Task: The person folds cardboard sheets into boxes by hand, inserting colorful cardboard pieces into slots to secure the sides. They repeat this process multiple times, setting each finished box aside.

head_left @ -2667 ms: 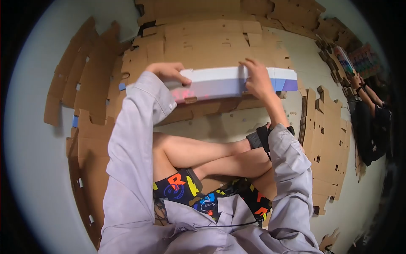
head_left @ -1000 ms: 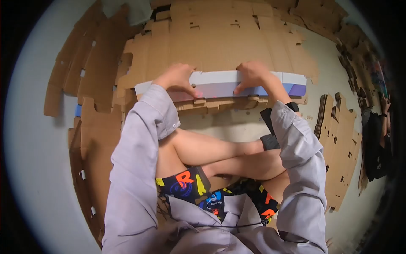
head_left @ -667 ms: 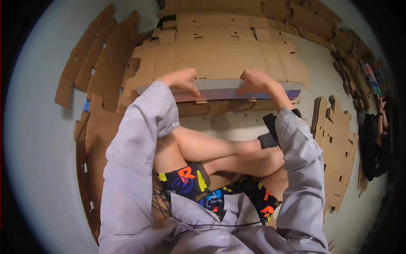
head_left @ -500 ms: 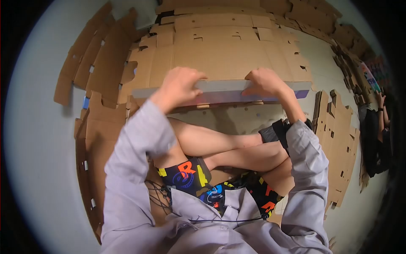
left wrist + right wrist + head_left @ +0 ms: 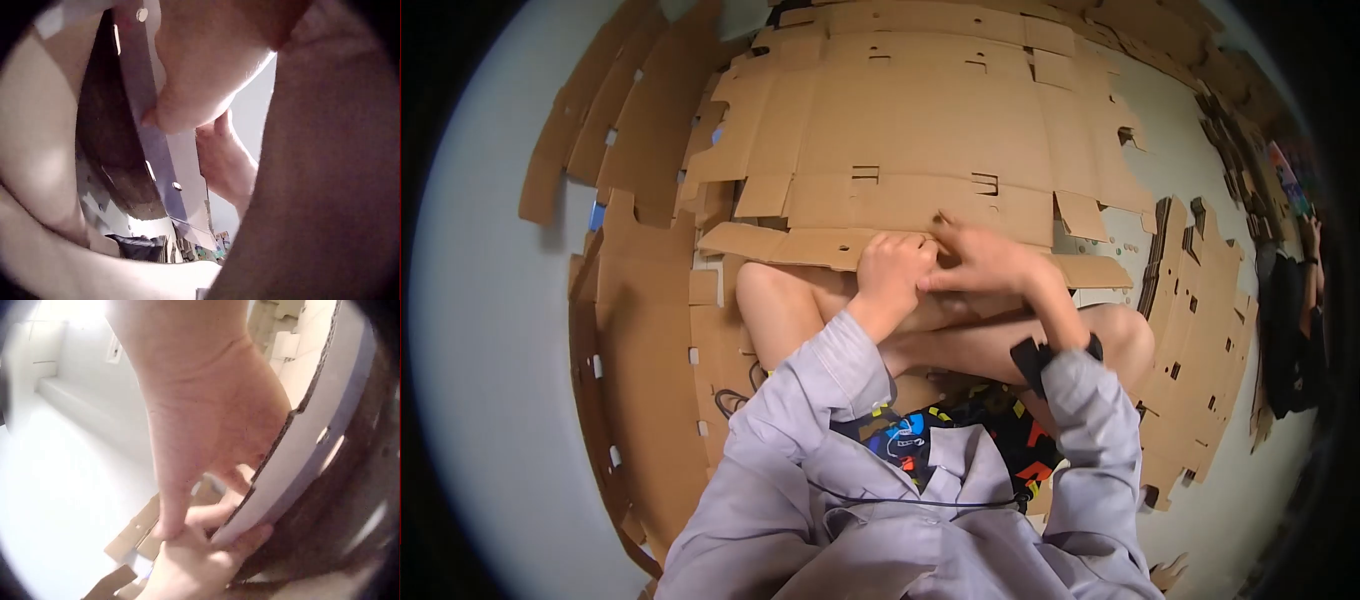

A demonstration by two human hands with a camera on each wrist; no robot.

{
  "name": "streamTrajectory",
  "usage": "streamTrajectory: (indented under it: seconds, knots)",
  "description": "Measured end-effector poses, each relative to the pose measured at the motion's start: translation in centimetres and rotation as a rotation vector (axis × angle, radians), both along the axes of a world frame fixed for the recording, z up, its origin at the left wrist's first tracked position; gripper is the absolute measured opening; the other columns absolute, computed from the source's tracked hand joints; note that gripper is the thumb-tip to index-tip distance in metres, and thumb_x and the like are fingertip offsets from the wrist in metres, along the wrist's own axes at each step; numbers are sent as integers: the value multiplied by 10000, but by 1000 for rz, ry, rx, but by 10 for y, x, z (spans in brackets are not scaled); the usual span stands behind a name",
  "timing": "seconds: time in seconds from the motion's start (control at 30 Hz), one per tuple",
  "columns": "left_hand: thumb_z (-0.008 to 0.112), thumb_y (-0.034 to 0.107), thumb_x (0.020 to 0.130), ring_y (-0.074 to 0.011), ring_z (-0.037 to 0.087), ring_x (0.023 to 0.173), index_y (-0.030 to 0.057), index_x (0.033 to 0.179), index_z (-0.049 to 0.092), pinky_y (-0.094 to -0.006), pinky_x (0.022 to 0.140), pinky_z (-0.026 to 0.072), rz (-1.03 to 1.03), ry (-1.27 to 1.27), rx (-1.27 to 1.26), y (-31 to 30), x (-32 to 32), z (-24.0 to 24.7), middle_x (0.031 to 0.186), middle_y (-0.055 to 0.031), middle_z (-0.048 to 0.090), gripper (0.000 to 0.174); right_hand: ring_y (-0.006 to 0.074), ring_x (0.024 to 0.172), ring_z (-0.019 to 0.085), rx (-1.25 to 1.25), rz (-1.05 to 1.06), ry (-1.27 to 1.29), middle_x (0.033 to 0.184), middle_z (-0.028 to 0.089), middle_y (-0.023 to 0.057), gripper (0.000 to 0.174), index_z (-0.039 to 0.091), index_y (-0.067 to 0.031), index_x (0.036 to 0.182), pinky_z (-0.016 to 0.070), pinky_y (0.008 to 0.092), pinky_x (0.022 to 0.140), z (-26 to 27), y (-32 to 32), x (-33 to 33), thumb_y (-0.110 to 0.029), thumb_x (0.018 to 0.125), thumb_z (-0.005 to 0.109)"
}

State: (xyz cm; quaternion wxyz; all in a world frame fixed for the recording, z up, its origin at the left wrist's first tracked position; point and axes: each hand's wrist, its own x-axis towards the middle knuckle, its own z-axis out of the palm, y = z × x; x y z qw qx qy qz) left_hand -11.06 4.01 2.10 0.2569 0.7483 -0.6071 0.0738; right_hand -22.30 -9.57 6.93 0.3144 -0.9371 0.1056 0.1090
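Note:
A large brown cardboard sheet (image 5: 930, 120) lies before the crossed legs, its narrow front strip (image 5: 805, 248) folded along the near edge. My left hand (image 5: 895, 272) grips the middle of that strip. Seen from the left wrist, its thumb lies on the white and purple printed face (image 5: 157, 150). Close against it is my right hand (image 5: 990, 262), fingers spread and its thumb touching the left hand. The right wrist view has the right hand (image 5: 206, 419) above the left hand (image 5: 190, 565), some right fingertips hidden behind the cardboard edge.
Upright and folded cardboard (image 5: 645, 340) stands along the left side. Stacked cardboard pieces (image 5: 1200, 330) lie to the right on the pale floor. Another person's arm (image 5: 1315, 245) shows at the far right. Small round bits (image 5: 1112, 241) lie beyond the right knee.
My hands, apart on the printed strip before, have come together at its middle. The sheet's near edge now reaches over the legs, and the printed face has gone out of the head view.

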Motion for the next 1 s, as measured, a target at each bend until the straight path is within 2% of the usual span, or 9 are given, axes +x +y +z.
streamTrajectory:
  seconds: [0.07,0.17,0.3,0.43,0.53,0.63,0.73,0.87,1.0]
  knots:
    - [626,83,653,-256,628,692,74,691,612,-385,653,488,33,78,-32,0,2,-13,712,-88,636,41,434,1249,409,245,-20,51,1356,405,280,737,463,24,1280,362,425,1042,-6,-25,19,-584,867,517]
    - [617,81,660,-267,620,672,72,665,605,-387,648,488,-53,-118,27,3,3,3,693,-100,630,16,383,1258,432,242,-64,177,1379,401,264,841,448,3,1338,366,447,1033,-14,-41,49,-681,849,426]
    - [609,80,663,-276,630,622,75,626,599,-386,591,488,-115,-145,180,8,10,25,639,-103,624,38,351,1308,391,-122,1,379,1388,421,229,796,460,-22,1349,327,455,1067,6,-27,77,-663,890,351]
    - [622,93,661,-275,634,601,101,685,637,-388,535,484,-141,-183,315,27,20,68,611,-79,617,29,319,1372,304,208,240,566,1439,356,242,853,411,-50,1395,256,433,1118,27,-39,84,-720,884,275]
    - [646,110,665,-274,622,600,114,707,649,-389,517,469,-182,-175,298,28,33,99,617,-70,612,42,295,1351,345,579,154,615,1438,363,232,857,356,-26,1411,286,412,1107,17,-54,72,-706,903,235]
    - [670,120,663,-287,601,586,112,706,646,-395,500,440,-265,-131,352,23,42,127,615,-77,601,50,290,1333,378,795,197,637,1435,376,219,872,320,-24,1426,303,398,1102,16,-68,65,-712,899,230]
    - [700,152,663,-301,585,577,104,689,632,-408,490,415,-322,-114,377,14,55,146,600,-87,585,87,279,1271,458,560,139,717,1403,427,207,838,351,-19,1411,343,385,1072,63,-95,53,-688,911,273]
    - [701,167,682,-311,585,588,92,652,576,-413,487,411,-358,-101,388,7,64,169,591,-90,573,150,247,1206,510,189,-154,407,1369,490,136,694,424,-76,1387,372,351,1029,131,-138,10,-600,933,391]
    - [681,111,661,-306,576,586,81,656,533,-405,495,402,-380,-162,376,7,57,189,590,-89,557,151,232,1279,436,594,-112,133,1370,496,122,610,441,-86,1386,321,343,1068,97,-154,-32,-511,948,443]
